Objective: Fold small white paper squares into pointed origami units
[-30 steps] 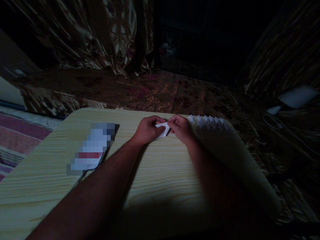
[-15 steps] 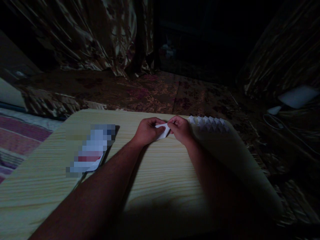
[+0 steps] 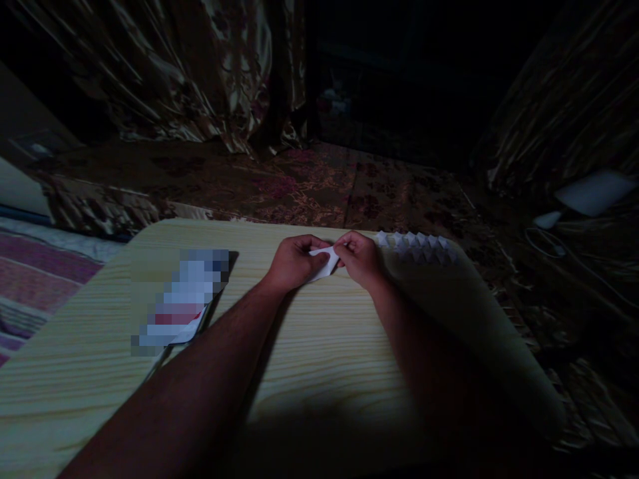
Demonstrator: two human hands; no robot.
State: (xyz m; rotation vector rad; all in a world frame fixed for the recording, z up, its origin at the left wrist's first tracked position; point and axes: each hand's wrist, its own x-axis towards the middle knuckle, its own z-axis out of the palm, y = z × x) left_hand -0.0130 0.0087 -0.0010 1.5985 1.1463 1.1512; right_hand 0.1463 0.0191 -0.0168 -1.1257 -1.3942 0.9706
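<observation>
A small piece of white paper (image 3: 326,265) is held between my two hands above the far part of the wooden table (image 3: 319,346). My left hand (image 3: 295,259) is closed on its left side, the thumb lying across it. The fingers of my right hand (image 3: 357,258) pinch its right end. Part of the paper is hidden by the fingers. Just right of my right hand, several small white folded paper stars (image 3: 422,239) stand in two rows near the table's far edge.
A pixelated phone-like object (image 3: 184,332) lies on the table's left side, beside my left forearm. Patterned cloth (image 3: 309,186) covers a ledge behind the table, with curtains (image 3: 239,73) above. At right are a pale lamp-like object (image 3: 594,193) and a white cable (image 3: 544,243).
Hardly anything differs. Both hands keep the paper in the same place, with only very slight finger and view shifts.
</observation>
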